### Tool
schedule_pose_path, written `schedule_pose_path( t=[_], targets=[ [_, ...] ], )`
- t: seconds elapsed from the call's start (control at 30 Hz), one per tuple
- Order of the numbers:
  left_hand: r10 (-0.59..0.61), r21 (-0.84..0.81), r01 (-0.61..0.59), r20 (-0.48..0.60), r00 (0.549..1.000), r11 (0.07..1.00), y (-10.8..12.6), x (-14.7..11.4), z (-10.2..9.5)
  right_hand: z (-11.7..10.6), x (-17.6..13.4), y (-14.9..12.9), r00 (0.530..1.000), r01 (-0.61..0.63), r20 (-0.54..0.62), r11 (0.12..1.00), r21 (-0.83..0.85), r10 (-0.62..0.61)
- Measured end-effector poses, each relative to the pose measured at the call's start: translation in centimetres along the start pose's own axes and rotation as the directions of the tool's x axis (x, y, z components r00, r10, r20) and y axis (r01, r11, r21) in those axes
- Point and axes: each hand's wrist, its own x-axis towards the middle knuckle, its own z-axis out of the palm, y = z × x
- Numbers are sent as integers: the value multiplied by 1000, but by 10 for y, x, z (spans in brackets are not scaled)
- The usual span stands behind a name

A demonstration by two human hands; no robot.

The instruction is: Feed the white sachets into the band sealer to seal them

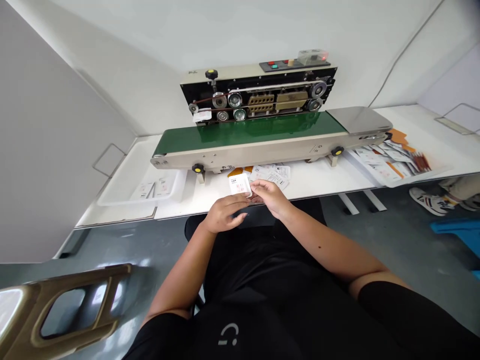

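A small white printed packet is held up just in front of the table's near edge. My right hand pinches its right side between thumb and fingers. Beside its lower edge, my left hand has its fingers stretched out and its thumb apart; whether the fingertips touch the packet is hard to tell. Behind the hands lie several more white packets and some orange pieces on the white tabletop. Another white packet sits at the left intake of the band sealing machine.
The machine's green conveyor belt runs across the table behind my hands. A clear tray with several packets stands left; a fuller tray stands right. A brown chair is at lower left. Another person's shoe shows at right.
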Motion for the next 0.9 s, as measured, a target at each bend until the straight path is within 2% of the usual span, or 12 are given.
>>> schedule_pose_path(
  t=[0.13,0.27,0.37,0.47,0.53,0.57,0.6,0.67,0.7,0.73,0.8,0.9],
  targets=[
    [128,67,-131,47,991,989,11,5,2,-1,-8,-3,999,-30,24,999,26,30],
    [181,74,-187,78,980,980,19,5,3,-3,-20,-13,997,74,-10,994,-77,-75],
    [106,101,-112,62,992,989,13,1,-2,-15,-27,-25,987,157,-13,974,-164,-161],
    [-19,130,18,10,1000,991,-3,-5,-10,-49,-18,-53,954,258,-62,911,-323,-293],
    [-57,148,62,-32,998,987,-15,-8,-14,-88,-1,-86,890,294,-186,835,-465,-417],
    [-68,159,75,-48,997,984,-20,-9,-16,-110,9,-107,832,284,-279,799,-530,-481],
    [-76,171,84,-57,996,982,-25,-9,-16,-134,20,-129,753,255,-389,780,-571,-531],
    [-82,202,93,-61,995,975,-31,-9,-17,-177,42,-172,558,178,-576,764,-620,-597],
    [-77,222,88,-59,995,971,-32,-9,-16,-195,52,-191,494,147,-624,766,-626,-605],
    [-68,243,79,-53,996,967,-33,-8,-15,-209,61,-207,460,113,-659,776,-621,-595],
    [-47,283,56,-38,998,958,-34,-7,-13,-225,78,-226,481,53,-694,808,-586,-535],
    [-40,329,44,-19,999,943,-34,-6,-11,-226,102,-231,581,-15,-705,861,-509,-407]
  ],
)
